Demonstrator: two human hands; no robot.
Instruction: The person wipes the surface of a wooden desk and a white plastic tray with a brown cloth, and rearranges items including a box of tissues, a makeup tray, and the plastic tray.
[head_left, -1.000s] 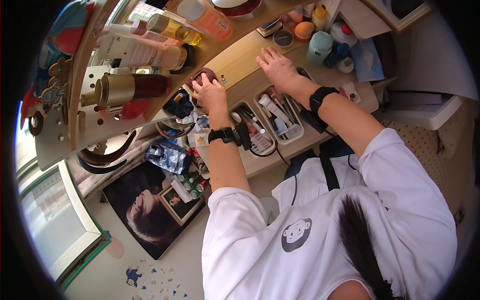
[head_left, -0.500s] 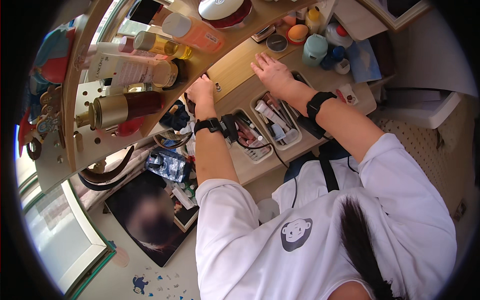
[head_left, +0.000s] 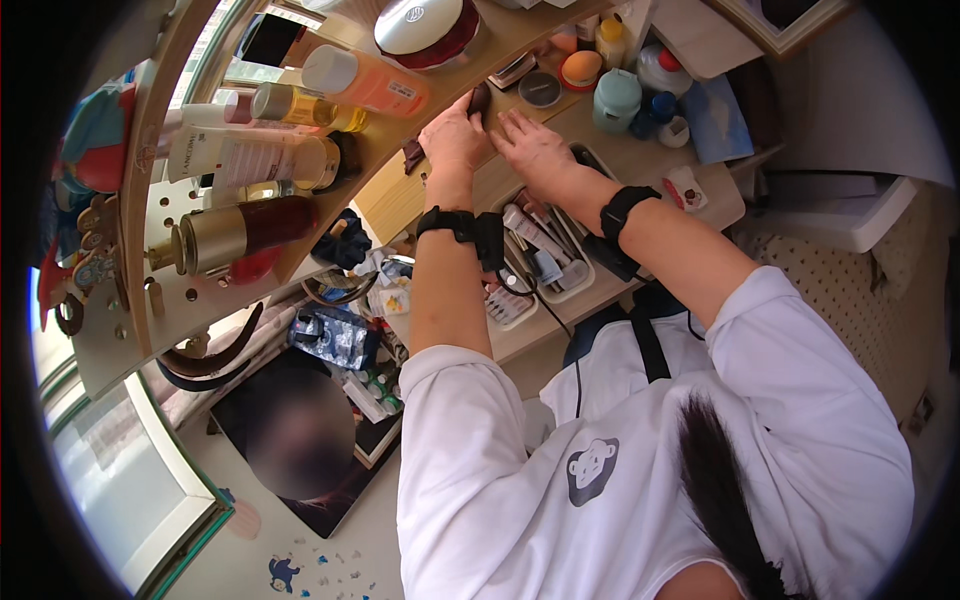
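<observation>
My left hand [head_left: 455,141] is reaching over the wooden desk, its fingers closed on a dark brown rounded object [head_left: 480,99]; most of that object's lower side is hidden. Close on its right, my right hand [head_left: 531,152] rests with fingers stretched out and nothing in them. A small dark brown piece [head_left: 413,155] lies just left of my left hand. Beyond the hands are a dark round compact [head_left: 540,89] and an orange makeup sponge [head_left: 583,69]. Below my right hand, a white tray [head_left: 570,293] holds tubes and cosmetics.
Bottles and tubes, such as an orange bottle [head_left: 370,78], crowd the wooden shelf at upper left. At the far right of the desk stand a teal jar [head_left: 616,100] and a blue bottle [head_left: 655,113]. Hair bands [head_left: 215,350] hang at left.
My left hand has moved right, close to my right hand, and a dark brown object now shows in its fingers. My right hand has shifted slightly left. The whole view has turned a little.
</observation>
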